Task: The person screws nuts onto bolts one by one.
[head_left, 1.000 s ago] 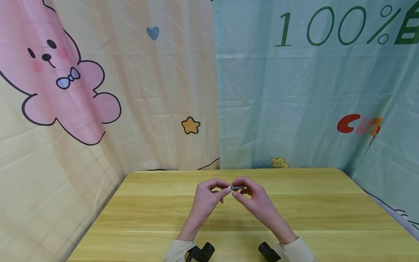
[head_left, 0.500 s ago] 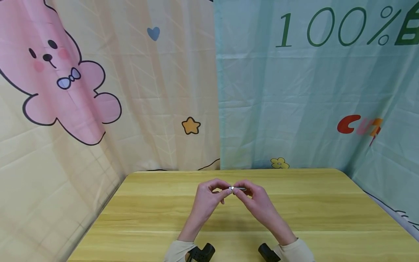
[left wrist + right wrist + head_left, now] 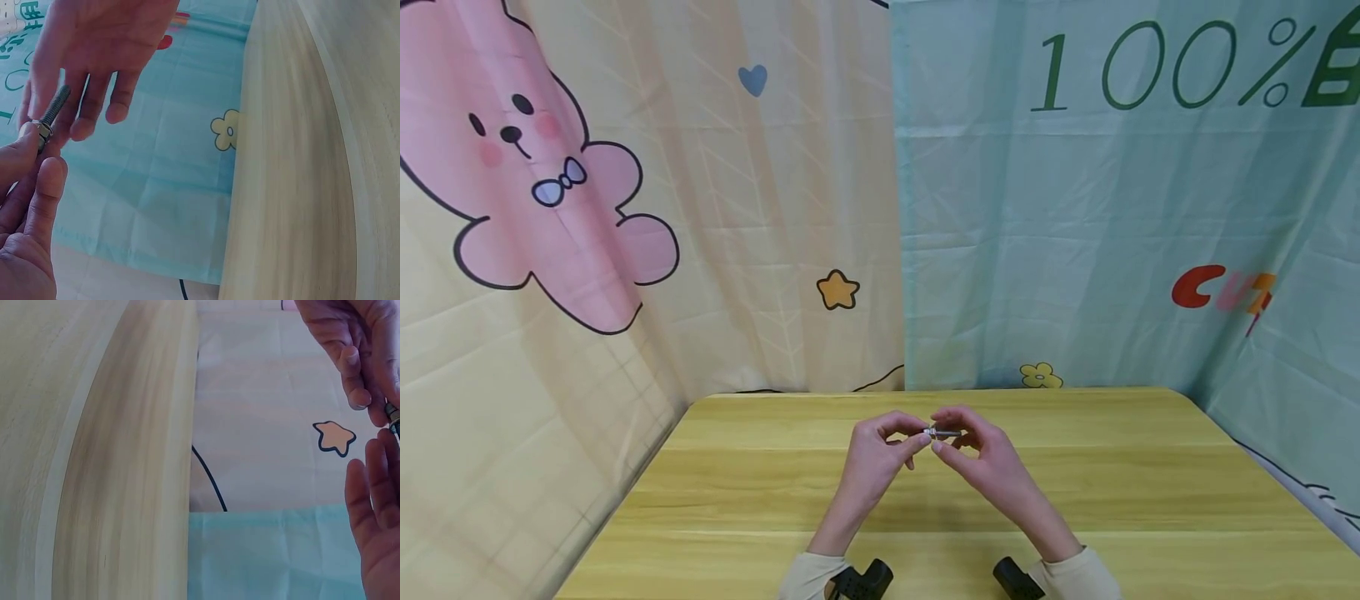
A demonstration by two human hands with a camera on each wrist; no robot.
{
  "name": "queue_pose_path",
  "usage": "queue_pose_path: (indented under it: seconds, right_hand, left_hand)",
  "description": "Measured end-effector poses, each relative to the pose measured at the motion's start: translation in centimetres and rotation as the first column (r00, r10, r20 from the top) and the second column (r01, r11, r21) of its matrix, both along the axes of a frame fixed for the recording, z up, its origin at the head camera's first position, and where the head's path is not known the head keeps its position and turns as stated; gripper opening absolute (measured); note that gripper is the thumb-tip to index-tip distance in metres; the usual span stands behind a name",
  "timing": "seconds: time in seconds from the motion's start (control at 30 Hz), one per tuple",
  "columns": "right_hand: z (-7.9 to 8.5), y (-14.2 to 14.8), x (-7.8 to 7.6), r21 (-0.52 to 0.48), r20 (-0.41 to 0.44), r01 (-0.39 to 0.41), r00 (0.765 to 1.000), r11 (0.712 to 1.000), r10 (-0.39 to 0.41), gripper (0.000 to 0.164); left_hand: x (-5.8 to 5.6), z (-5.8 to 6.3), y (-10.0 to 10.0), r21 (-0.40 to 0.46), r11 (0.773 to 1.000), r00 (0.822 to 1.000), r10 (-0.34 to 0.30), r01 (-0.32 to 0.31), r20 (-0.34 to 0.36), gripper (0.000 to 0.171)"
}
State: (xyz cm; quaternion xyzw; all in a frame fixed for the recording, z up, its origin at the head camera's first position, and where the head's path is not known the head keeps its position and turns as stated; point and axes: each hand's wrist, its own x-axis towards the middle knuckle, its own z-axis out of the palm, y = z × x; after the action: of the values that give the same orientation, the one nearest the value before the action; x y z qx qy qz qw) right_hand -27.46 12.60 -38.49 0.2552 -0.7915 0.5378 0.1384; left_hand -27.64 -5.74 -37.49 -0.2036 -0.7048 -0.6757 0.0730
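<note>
My left hand (image 3: 880,450) pinches a metal bolt (image 3: 56,107) by its head end, between thumb and index finger. The bolt lies level above the table, with its threaded shank pointing right. Close to the left fingertips a shiny nut (image 3: 42,130) sits around the bolt. My right hand (image 3: 985,454) is beside the nut, its thumb below and its index finger above, spread apart around the bolt. In the left wrist view the other right fingers hang loose. The bolt's head is hidden by the left fingers; only part of the hardware (image 3: 392,414) shows in the right wrist view.
Both hands are above a light wooden table (image 3: 737,483). Behind its far edge hang a cream curtain (image 3: 737,250) with a pink bear print and a teal curtain (image 3: 1037,233). Black wrist cameras sit at both cuffs.
The right thumb and index finger came together on the nut half a second ago and are now spread apart again. The left hand keeps its pinch on the bolt, almost still.
</note>
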Motion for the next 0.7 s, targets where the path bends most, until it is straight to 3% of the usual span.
queue_pose_path:
  seconds: [0.2, 0.47, 0.7]
  right_hand:
    - [-0.1, 0.1, -0.2, -0.016, -0.063, -0.086, 0.994, 0.996, 0.085, 0.018]
    - [0.1, 0.2, -0.1, -0.02, 0.007, -0.076, 0.997, 0.997, 0.076, 0.014]
    - [0.0, 0.1, 0.0, 0.002, 0.033, -0.04, 0.999, 0.999, 0.04, 0.017]
  left_hand:
    - [0.5, 0.7, 0.0, 0.002, 1.0, 1.0, -0.006, 0.006, 0.001, 0.007]
    - [-0.8, -0.9, -0.1, 0.022, 1.0, 1.0, -0.012, 0.012, 0.006, 0.008]
    - [-0.1, 0.0, -0.1, 0.008, 1.0, 1.0, -0.021, 0.021, 0.017, 0.008]
